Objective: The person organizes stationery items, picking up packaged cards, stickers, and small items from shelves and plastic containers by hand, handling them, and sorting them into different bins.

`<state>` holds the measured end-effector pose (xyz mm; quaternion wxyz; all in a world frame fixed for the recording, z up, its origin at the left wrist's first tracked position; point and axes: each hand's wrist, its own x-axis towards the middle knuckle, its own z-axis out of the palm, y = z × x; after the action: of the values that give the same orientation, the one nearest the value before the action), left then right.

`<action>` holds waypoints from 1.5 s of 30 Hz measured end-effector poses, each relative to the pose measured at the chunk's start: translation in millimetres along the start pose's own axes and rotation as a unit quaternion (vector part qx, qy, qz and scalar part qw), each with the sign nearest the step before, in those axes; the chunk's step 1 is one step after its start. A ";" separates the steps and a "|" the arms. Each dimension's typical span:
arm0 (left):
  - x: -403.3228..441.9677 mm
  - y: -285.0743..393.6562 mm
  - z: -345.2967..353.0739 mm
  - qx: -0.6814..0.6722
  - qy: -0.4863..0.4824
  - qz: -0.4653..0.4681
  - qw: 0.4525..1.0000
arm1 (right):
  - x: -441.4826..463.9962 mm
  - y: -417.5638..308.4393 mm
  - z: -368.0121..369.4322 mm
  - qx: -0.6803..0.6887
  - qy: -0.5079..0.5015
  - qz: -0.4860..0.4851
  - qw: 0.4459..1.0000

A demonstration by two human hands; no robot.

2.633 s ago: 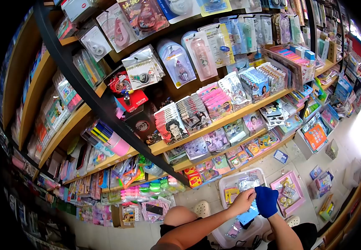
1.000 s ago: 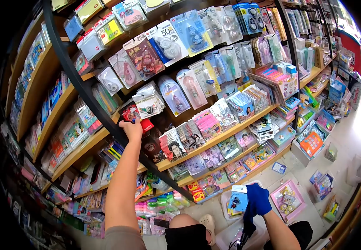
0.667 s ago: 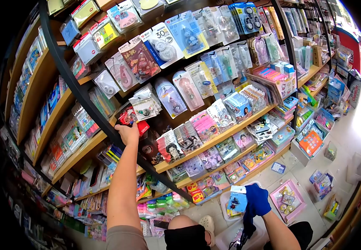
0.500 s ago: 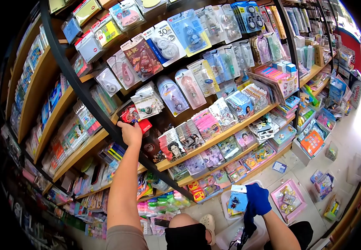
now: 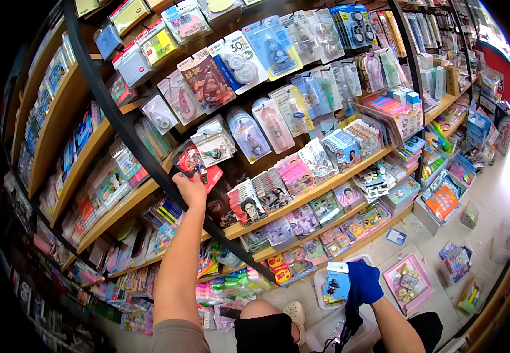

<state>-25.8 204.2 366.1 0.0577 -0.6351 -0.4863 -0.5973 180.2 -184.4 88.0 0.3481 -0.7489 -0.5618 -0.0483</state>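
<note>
At the left end of the middle shelf, my bare left hand [image 5: 191,189] is closed on a red package [image 5: 213,177] beside the black shelf post. Just above it hang several small white carded packs [image 5: 213,143]. My right hand [image 5: 365,282], in a blue glove, is low in front of me. It is closed at the edge of a blue packet [image 5: 336,286] with a white top. A dark blue cloth [image 5: 352,317], possibly another glove, hangs below that hand. Under the packet is a clear plastic bin [image 5: 319,297].
A slanted black post [image 5: 131,141] divides the shelves. Carded correction tapes [image 5: 242,65] hang above rows of card packs [image 5: 275,189]. On the floor are a pink tray [image 5: 424,294], an orange pack [image 5: 441,199] on a box, and loose packets [image 5: 456,262].
The red package shows more, and my left hand on it appears slightly lower and to the right. The shelf view has shifted a little right. My right hand holds the blue packet as before.
</note>
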 end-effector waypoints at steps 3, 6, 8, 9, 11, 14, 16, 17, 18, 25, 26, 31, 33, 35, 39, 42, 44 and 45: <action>10.7 0.1 3.2 -0.121 -0.033 -0.094 0.988 | -1.7 1.0 -1.2 0.012 0.018 -0.007 1.000; 12.7 9.9 -0.5 -0.161 -0.019 -0.144 0.976 | -1.2 -1.2 -4.3 0.042 0.035 0.006 0.998; 21.4 -0.8 1.1 -0.162 -0.006 -0.161 0.974 | 0.5 -3.9 -7.8 0.044 0.036 0.010 0.998; 25.9 -5.7 2.2 -0.159 -0.001 -0.152 0.976 | 1.3 -5.4 -10.1 0.034 0.033 0.006 0.999; 27.2 -5.7 -0.8 -0.155 0.022 -0.115 0.981 | 3.0 -6.2 -11.7 0.017 0.008 0.007 1.000; 23.9 5.9 -19.9 -0.155 0.007 -0.097 0.983 | 2.5 -6.7 -11.3 0.003 -0.039 0.022 0.999; 16.6 16.5 -34.8 -0.163 -0.012 -0.082 0.983 | 2.3 -8.0 -10.6 0.005 -0.043 0.036 0.998; 12.5 17.7 -40.2 -0.190 -0.030 -0.074 0.979 | 1.1 -7.1 -8.4 0.006 -0.037 0.037 0.999; 7.1 17.1 -46.1 -0.218 -0.047 -0.065 0.973 | -0.7 -5.1 -5.1 0.007 -0.031 0.039 0.999; -45.5 22.9 -74.8 -0.332 -0.177 -0.016 0.926 | -4.5 -8.5 -10.9 -0.014 -0.024 0.022 0.999; -48.6 18.4 -70.7 -0.334 -0.207 -0.013 0.920 | -5.0 -9.4 -12.1 -0.008 -0.019 0.013 1.000; -55.6 24.0 -32.4 -0.260 -0.214 -0.003 0.942 | -9.4 -6.7 -7.0 0.001 -0.009 -0.009 1.000; -53.9 13.3 -7.9 -0.213 -0.205 0.013 0.955 | -8.7 -8.9 -15.7 0.020 0.005 -0.009 1.000; -48.7 2.8 11.7 -0.180 -0.200 0.049 0.962 | -7.3 -10.4 -24.1 0.025 0.017 -0.011 0.999; -40.5 -6.9 34.8 -0.150 -0.219 0.046 0.963 | -10.3 -1.0 -23.1 -0.005 0.005 -0.023 1.000; -38.0 -2.7 42.1 -0.178 -0.223 -0.006 0.958 | -11.8 5.2 -16.6 -0.014 -0.016 -0.026 0.999; -36.9 -4.2 48.8 -0.189 -0.214 -0.038 0.957 | -12.9 6.7 -16.4 -0.001 -0.020 -0.028 0.999; -33.3 -11.2 54.4 -0.181 -0.216 -0.051 0.958 | -13.1 5.6 -18.8 0.012 -0.018 -0.030 0.999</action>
<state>10.9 227.4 318.1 -0.1952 -0.7231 -0.4028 -0.5261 186.4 -206.5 93.4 0.3455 -0.7280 -0.5909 -0.0390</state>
